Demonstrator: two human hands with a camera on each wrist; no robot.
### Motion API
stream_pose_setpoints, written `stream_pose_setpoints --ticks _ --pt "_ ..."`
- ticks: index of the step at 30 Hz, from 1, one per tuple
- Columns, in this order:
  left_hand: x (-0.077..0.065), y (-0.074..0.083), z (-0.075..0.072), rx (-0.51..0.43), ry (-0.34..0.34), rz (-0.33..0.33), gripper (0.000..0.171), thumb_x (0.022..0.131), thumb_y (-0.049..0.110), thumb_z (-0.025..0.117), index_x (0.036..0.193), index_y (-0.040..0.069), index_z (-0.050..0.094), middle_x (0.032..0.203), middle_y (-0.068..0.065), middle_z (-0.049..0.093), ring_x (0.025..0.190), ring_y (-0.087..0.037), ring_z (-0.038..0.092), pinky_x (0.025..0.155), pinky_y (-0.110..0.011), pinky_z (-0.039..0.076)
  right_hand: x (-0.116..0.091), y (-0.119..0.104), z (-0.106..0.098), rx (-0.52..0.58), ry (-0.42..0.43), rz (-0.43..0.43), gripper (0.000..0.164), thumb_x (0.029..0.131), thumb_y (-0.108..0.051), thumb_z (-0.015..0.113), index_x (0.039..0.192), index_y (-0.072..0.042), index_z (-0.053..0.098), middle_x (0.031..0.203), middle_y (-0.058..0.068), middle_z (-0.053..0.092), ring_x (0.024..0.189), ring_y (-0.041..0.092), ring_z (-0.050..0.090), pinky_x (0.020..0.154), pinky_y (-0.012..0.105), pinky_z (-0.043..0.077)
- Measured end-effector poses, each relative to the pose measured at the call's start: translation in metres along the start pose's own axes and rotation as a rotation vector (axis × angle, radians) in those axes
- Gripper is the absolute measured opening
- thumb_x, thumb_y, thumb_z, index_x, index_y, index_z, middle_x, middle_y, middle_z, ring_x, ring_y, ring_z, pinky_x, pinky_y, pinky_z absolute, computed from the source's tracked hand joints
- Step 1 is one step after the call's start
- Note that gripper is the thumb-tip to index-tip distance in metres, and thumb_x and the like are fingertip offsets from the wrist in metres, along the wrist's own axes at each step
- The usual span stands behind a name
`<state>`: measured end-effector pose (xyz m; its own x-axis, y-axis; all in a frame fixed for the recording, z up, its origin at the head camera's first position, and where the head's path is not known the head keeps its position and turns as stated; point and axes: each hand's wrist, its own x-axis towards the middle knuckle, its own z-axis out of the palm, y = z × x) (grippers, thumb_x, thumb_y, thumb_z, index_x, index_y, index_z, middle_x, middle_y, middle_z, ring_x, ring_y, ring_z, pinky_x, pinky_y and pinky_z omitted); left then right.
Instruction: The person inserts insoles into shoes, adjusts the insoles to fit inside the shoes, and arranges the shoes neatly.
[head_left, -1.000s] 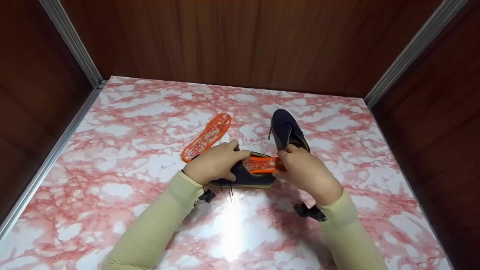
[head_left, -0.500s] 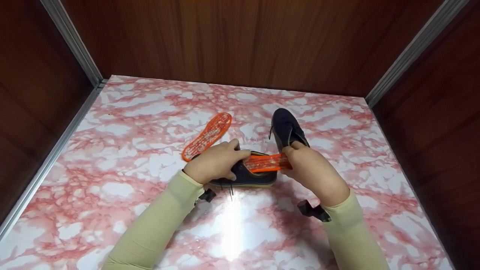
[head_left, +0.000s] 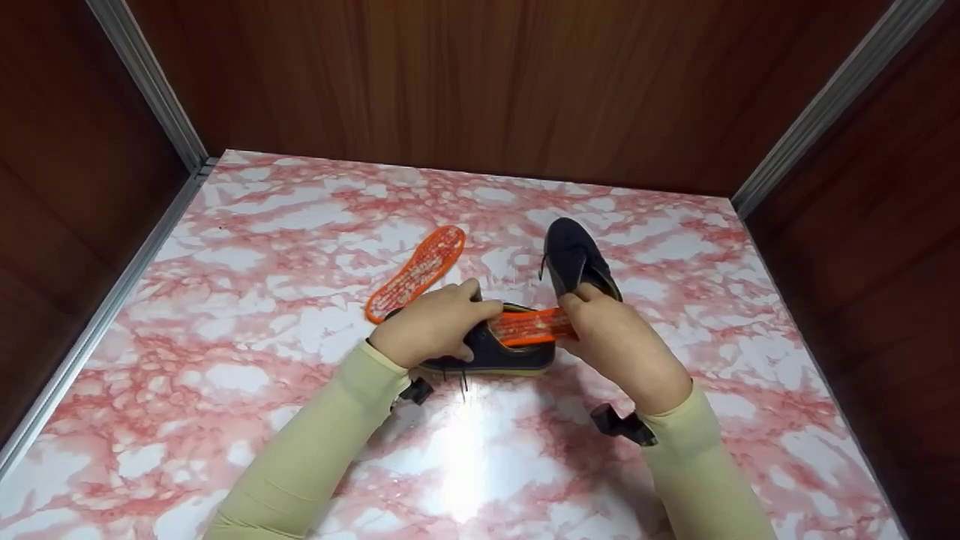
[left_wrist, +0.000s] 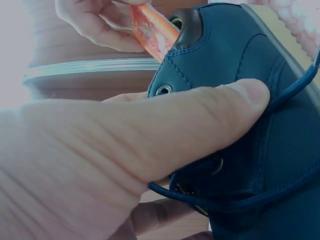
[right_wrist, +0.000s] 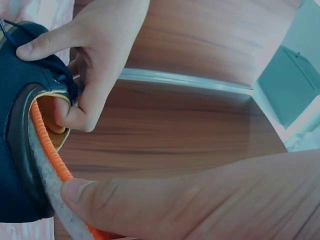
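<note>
A dark blue lace-up shoe (head_left: 517,360) lies sideways on the surface, its toe to the left. My left hand (head_left: 435,322) grips it over the laced front; in the left wrist view the thumb presses the shoe's side beside a loose lace (left_wrist: 235,202). An orange-edged insole (head_left: 525,327) reaches partway into the shoe's opening, its front part hidden inside. My right hand (head_left: 622,345) pinches the insole's outer end, which sticks out past the heel. In the right wrist view the thumb lies along the orange edge (right_wrist: 50,150), and a left index finger hooks into the shoe's mouth.
A second orange insole (head_left: 416,274) lies flat behind the left hand. The matching dark shoe (head_left: 574,255) stands behind the right hand, toe pointing away. Brown wood-grain panels (head_left: 465,90) enclose the pink-and-white marbled surface (head_left: 285,225) at the back and sides.
The right hand drew slightly right with the insole's end, then came back a little left toward the shoe. The left hand and the shoe have barely moved.
</note>
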<state>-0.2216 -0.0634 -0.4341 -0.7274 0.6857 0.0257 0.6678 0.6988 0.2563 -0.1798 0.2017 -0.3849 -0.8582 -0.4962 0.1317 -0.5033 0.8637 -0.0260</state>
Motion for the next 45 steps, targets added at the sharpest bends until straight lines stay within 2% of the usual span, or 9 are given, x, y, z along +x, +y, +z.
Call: stream_pose_setpoints --ticks 12,19,27,32,45 --pt "0.0007 -0.0013 0.0019 -0.014 -0.009 -0.007 0.051 0.082 0.028 0.099 0.115 0.022 0.061 0.116 -0.01 0.059 0.099 -0.031 0.068 0.086 -0.047 0.06 0.0008 0.0007 0.0005 0.02 -0.046 0.028 0.035 0.087 -0.014 0.093 0.11 0.002 0.072 0.099 0.015 0.066 0.082 0.028 0.066 0.077 0.047 0.062" --pt "-0.0008 -0.0007 0.0015 -0.012 -0.001 -0.002 0.05 0.082 0.028 0.099 0.113 0.022 0.061 0.115 -0.01 0.059 0.097 -0.031 0.067 0.085 -0.046 0.06 0.0007 0.0003 -0.0016 0.042 -0.052 0.031 0.043 0.085 -0.013 0.094 0.118 0.003 0.073 0.111 0.017 0.07 0.095 0.031 0.069 0.087 0.049 0.064" --pt "-0.0003 -0.0005 0.0015 -0.018 -0.007 -0.009 0.05 0.082 0.027 0.099 0.114 0.021 0.06 0.115 -0.01 0.059 0.096 -0.029 0.066 0.084 -0.046 0.059 -0.0007 0.0004 -0.0039 0.069 -0.04 0.079 0.037 0.084 -0.009 0.095 0.111 0.003 0.074 0.097 0.014 0.066 0.081 0.028 0.066 0.08 0.047 0.062" --pt "0.0002 -0.0017 0.0027 -0.016 -0.002 -0.007 0.052 0.082 0.026 0.099 0.116 0.021 0.061 0.116 -0.01 0.06 0.097 -0.03 0.067 0.085 -0.047 0.06 -0.0009 0.0002 -0.0032 0.064 -0.012 0.065 0.037 0.082 -0.009 0.096 0.108 0.003 0.074 0.096 0.014 0.066 0.081 0.03 0.067 0.08 0.047 0.062" --pt "0.0006 -0.0004 0.0021 -0.01 -0.014 -0.018 0.05 0.083 0.028 0.098 0.116 0.021 0.06 0.117 -0.01 0.059 0.097 -0.03 0.066 0.085 -0.046 0.059 0.0005 -0.0017 -0.0013 0.055 -0.043 0.076 0.035 0.085 -0.012 0.095 0.109 0.002 0.074 0.098 0.014 0.066 0.084 0.029 0.066 0.08 0.047 0.062"
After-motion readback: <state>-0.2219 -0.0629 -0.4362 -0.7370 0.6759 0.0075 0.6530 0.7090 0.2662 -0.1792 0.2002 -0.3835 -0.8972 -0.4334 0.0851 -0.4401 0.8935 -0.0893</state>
